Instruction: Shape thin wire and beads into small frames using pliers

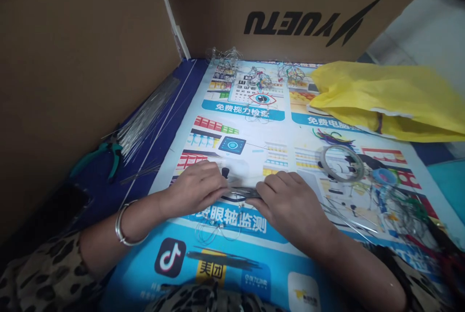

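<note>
My left hand [194, 185] is closed, its fingers curled over the left end of a thin bundle of grey metal wires [242, 192]. The bundle's other side sits in my right hand [292, 203], also closed, and thin silvery lengths [350, 220] show beyond its wrist. Between the fists the bundle lies roughly level, just above a printed poster [279, 258]. Fine looped wire [212, 230] with small beads is below it. A short pile of dark, thin strips [227, 258] lies nearer to me. My fingers hide both gripped parts.
Teal-handled pliers [96, 159] and a sheaf of straight wires [147, 116] lie left. Cardboard walls [214, 11] stand behind and left. To the right are a yellow bag [385, 94], a tape roll [323, 164] and tangled wires [403, 210]. More wire tangles [259, 77] lie far back.
</note>
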Available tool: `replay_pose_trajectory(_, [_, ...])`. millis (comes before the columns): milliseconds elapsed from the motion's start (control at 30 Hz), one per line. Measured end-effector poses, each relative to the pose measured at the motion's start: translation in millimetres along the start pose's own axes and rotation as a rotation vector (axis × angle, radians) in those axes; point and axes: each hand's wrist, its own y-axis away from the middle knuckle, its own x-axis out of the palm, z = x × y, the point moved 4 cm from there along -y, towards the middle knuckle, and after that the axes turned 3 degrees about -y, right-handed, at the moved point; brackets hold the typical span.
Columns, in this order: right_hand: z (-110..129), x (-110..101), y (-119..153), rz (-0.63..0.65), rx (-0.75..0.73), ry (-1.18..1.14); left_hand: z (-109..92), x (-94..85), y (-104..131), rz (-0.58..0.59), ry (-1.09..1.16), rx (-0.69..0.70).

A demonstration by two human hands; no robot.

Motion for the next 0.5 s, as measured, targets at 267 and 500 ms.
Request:
replay_pose_trajectory(267, [1.5, 2.4, -0.3, -0.006, -0.045, 0.03, -1.2, 0.8, -0.1, 0.01, -0.017, -0.001])
replay_pose_trajectory(500, [4.1, 3.1, 0.5, -0.03, -0.086, 0.084, -1.1, 5.7, 1.9, 0.049, -0.018, -0.011])
